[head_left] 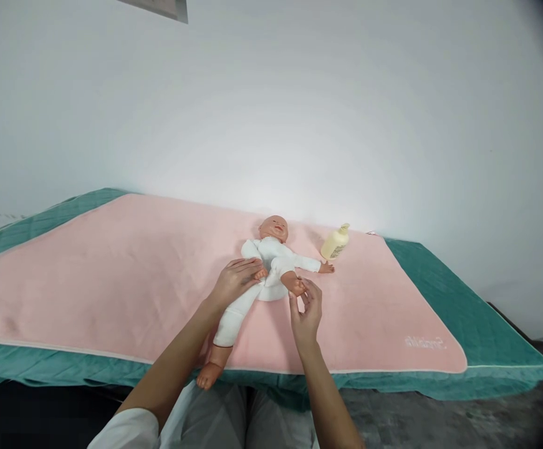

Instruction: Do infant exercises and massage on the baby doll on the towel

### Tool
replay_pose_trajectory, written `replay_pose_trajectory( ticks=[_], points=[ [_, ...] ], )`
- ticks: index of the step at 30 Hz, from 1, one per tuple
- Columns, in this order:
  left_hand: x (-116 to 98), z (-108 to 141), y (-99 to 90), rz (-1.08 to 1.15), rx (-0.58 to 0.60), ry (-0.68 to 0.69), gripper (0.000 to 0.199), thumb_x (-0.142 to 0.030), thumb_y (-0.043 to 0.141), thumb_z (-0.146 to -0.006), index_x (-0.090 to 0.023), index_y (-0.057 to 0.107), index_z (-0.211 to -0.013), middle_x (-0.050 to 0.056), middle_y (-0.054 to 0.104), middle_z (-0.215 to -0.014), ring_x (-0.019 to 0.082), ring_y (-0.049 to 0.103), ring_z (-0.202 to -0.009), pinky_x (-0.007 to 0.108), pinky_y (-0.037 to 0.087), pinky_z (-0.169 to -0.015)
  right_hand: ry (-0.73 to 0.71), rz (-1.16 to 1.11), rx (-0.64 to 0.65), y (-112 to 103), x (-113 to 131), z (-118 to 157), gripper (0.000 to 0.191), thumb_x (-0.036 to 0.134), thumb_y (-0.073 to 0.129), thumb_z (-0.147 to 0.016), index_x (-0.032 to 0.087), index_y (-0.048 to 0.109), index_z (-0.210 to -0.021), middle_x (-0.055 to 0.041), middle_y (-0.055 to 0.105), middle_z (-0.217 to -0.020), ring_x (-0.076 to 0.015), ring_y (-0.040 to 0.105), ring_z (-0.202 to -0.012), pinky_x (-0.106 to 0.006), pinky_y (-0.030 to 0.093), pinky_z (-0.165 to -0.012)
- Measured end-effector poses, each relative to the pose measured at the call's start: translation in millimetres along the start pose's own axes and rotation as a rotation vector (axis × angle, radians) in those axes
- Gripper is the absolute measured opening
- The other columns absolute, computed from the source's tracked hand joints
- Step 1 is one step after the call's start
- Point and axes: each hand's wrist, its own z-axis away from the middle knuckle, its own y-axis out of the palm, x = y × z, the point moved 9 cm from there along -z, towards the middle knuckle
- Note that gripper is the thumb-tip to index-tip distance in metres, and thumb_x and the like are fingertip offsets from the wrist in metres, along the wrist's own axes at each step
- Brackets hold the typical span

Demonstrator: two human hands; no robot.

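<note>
A baby doll [275, 252] in a white outfit lies on its back on a pink mat [369, 324], its head toward the wall. One of its legs is raised and bent; the other stretches over the mat's front edge. My left hand [238, 280] rests at the doll's hand and hip, its fingers together and partly wrapped there. With thumb and fingers, my right hand [306, 308] holds the foot of the raised leg. A pale yellow pump bottle [335, 243] stands beside the doll's outstretched hand.
Under the mat lies a green quilted cover [467, 305], which hangs over the front edge. A plain pale wall [271, 112] rises directly behind. The person's light trousers [215, 418] are close to the front edge.
</note>
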Motion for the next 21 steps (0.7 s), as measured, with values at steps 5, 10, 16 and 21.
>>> replay_pose_trajectory(
  ticks=[5, 10, 16, 21],
  points=[
    [20, 3, -14.5, 0.103, -0.128, -0.202, 0.034, -0.041, 0.064, -0.087, -0.024, 0.07, -0.116, 0.005, 0.071, -0.121, 0.025, 0.064, -0.116, 0.041, 0.048, -0.102, -0.018, 0.052, 0.012, -24, 16, 11, 0.037, 0.021, 0.057, -0.092, 0.024, 0.051, -0.128, -0.0128, 0.055, -0.124, -0.0227, 0.059, -0.12, -0.041, 0.06, -0.09],
    [52, 12, -31.7, 0.284, -0.251, -0.529, 0.04, -0.044, 0.071, -0.08, -0.025, 0.071, -0.116, 0.003, 0.072, -0.119, 0.026, 0.066, -0.112, 0.039, 0.051, -0.1, -0.024, 0.075, 0.053, -51, 25, 31, 0.044, 0.016, 0.056, -0.091, 0.025, 0.049, -0.134, -0.013, 0.055, -0.128, -0.0229, 0.059, -0.121, -0.04, 0.06, -0.09],
    [97, 16, -50.7, 0.522, -0.481, -0.7, 0.048, -0.042, 0.074, -0.076, -0.018, 0.069, -0.118, 0.008, 0.071, -0.119, 0.027, 0.065, -0.113, 0.04, 0.051, -0.102, -0.041, 0.132, 0.141, -68, 30, 57, 0.049, 0.012, 0.055, -0.091, 0.026, 0.046, -0.137, -0.0137, 0.055, -0.132, -0.0232, 0.057, -0.125, -0.038, 0.061, -0.089],
    [145, 36, -52.7, 0.63, -0.662, -0.848, 0.046, -0.042, 0.07, -0.079, -0.014, 0.069, -0.115, 0.012, 0.07, -0.121, 0.027, 0.064, -0.115, 0.041, 0.051, -0.1, 0.02, 0.201, 0.178, -73, 25, 84, 0.047, 0.013, 0.054, -0.093, 0.024, 0.046, -0.138, -0.0156, 0.054, -0.136, -0.0255, 0.056, -0.127, -0.039, 0.062, -0.087]
  ],
)
